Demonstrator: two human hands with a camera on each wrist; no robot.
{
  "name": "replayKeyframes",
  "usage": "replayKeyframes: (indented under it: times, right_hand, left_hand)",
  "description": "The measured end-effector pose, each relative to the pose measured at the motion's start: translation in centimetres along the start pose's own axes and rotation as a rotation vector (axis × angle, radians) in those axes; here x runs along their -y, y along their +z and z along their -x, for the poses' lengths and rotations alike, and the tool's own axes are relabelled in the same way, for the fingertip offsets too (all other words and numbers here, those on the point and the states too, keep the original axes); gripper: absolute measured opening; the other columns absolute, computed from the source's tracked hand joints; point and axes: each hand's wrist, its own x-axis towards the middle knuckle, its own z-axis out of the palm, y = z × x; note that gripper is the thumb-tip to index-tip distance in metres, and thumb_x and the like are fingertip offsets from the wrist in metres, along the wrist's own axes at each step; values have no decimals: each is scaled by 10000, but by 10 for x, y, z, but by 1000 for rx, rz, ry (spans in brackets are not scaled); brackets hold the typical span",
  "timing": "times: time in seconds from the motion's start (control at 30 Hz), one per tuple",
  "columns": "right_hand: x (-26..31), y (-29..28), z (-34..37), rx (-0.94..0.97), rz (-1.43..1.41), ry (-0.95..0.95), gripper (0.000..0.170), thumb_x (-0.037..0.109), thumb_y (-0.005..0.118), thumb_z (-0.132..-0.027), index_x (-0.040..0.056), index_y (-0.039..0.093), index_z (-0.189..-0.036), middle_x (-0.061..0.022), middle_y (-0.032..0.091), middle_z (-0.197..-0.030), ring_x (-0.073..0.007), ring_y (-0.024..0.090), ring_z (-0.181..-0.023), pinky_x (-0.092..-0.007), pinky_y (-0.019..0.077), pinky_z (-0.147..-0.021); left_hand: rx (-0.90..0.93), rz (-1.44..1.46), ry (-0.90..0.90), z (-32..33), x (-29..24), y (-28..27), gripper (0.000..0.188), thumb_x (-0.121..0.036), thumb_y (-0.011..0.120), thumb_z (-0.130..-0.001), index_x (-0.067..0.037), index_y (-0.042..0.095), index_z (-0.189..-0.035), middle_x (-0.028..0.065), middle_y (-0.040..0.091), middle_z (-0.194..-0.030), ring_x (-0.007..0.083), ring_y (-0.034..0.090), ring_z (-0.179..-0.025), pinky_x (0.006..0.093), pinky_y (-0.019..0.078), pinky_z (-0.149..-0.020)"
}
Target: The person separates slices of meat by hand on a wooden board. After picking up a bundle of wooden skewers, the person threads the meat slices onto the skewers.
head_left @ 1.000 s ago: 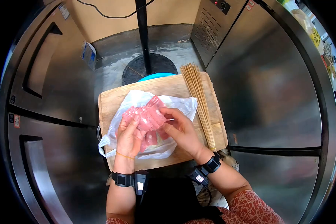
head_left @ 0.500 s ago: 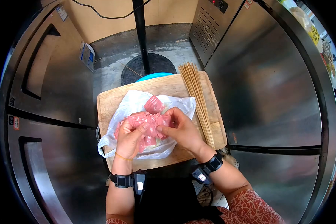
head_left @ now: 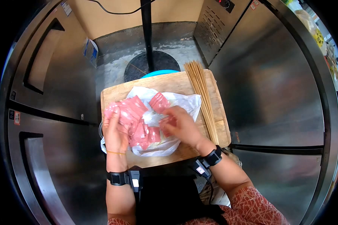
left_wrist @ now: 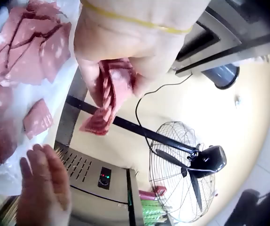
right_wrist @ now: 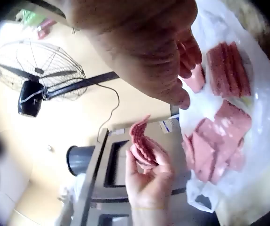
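Thin pink meat slices [head_left: 125,112] fan out in my left hand [head_left: 115,133], raised over the left part of a white plastic bag [head_left: 189,103]. The left wrist view shows thumb and fingers pinching the folded slices [left_wrist: 118,84]. My right hand [head_left: 183,126] hovers above the bag's right side, fingers loosely bent with nothing visible in them; they partly cover some slices in the head view. More slices [right_wrist: 219,146] lie in a heap on the bag, with a small separate stack [head_left: 159,102] behind them.
A wooden board [head_left: 112,95] carries the bag, with a bundle of bamboo skewers [head_left: 203,99] along its right side. Steel cabinets [head_left: 270,86] stand at both sides. Behind are a black pole [head_left: 147,37] and a blue rim [head_left: 161,72]; a fan [left_wrist: 182,169] shows in the wrist views.
Both hands were together on the slices. My left hand has moved left with its slices, and my right hand has let go and come away, above the bag's right side.
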Motion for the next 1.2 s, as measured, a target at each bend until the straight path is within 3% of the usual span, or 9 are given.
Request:
replayKeyframes:
  times: [0.07, 0.17, 0.37, 0.47, 0.6, 0.7, 0.93, 1.13, 1.2]
  right_hand:
    - [-4, 16, 5, 20, 260, -164, 405, 114, 721, -698, 74, 572, -1072, -132, 542, -1115, -347, 477, -1086, -414, 410, -914]
    - [-3, 29, 10, 17, 598, -257, 373, 126, 705, -693, 87, 582, -1043, -127, 537, -1121, -324, 477, -1095, -423, 382, -933]
    - [-10, 16, 6, 94, 789, -72, 296, 144, 610, -733, 53, 600, -1014, -145, 523, -1151, -315, 460, -1140, -433, 355, -952]
    - [-11, 7, 0, -90, 804, -118, 361, 98, 615, -719, 44, 573, -1074, -162, 512, -1190, -337, 445, -1168, -439, 361, -969]
    - [-12, 9, -22, -102, 591, -243, 531, 49, 652, -696, -6, 491, -1198, -215, 452, -1290, -383, 422, -1184, -428, 351, -1021]
    - [-27, 29, -35, -174, 448, -132, 592, 84, 674, -709, -13, 451, -1248, -223, 430, -1314, -383, 420, -1187, -419, 357, -1018]
    - [-20, 32, -40, -222, 466, -71, 643, 36, 679, -695, 7, 428, -1286, -178, 498, -1132, -352, 482, -1053, -412, 411, -914]
    - [-21, 22, -38, -243, 168, -47, 300, 8, 638, -767, 64, 574, -1055, -117, 582, -868, -251, 585, -785, -357, 483, -703]
    - [-2, 2, -34, -252, -209, 278, 186, 45, 621, -825, 49, 580, -1007, -84, 604, -849, -171, 587, -741, -303, 481, -666]
  left_hand:
    - [-77, 41, 40, -3, -6, -4, 198, -126, 588, -900, -87, 580, -1094, 48, 631, -1060, 177, 613, -982, 342, 507, -832]
    - [-47, 37, 20, -2, -5, -6, 201, -126, 591, -898, -89, 580, -1096, 50, 629, -1071, 174, 610, -991, 339, 507, -838]
    - [-14, 46, 13, -2, 1, -7, 215, -126, 596, -895, -92, 574, -1106, 48, 625, -1084, 170, 606, -1000, 335, 503, -844]
    - [-55, 48, 4, -2, 1, -7, 215, -132, 599, -894, -95, 575, -1104, 49, 624, -1088, 171, 604, -1004, 339, 497, -848]
    - [-65, 66, -24, -1, 0, -6, 207, -140, 599, -894, -100, 580, -1097, 47, 626, -1084, 172, 602, -1008, 343, 488, -856]
    - [-54, 57, -35, 2, -2, -2, 204, -144, 596, -896, -104, 580, -1096, 44, 628, -1078, 168, 602, -1007, 338, 487, -854]
    - [-49, 66, -21, 0, 0, 0, 165, -132, 572, -910, -99, 577, -1072, 45, 628, -1073, 167, 603, -1003, 339, 491, -859]
    - [24, 119, -73, -4, 23, 2, 221, -128, 524, -928, -69, 524, -1141, 73, 593, -1140, 200, 573, -1060, 402, 461, -924]
    - [62, 113, -87, -3, 32, 8, 222, -116, 492, -938, -58, 515, -1151, 81, 575, -1163, 208, 545, -1097, 421, 431, -967]
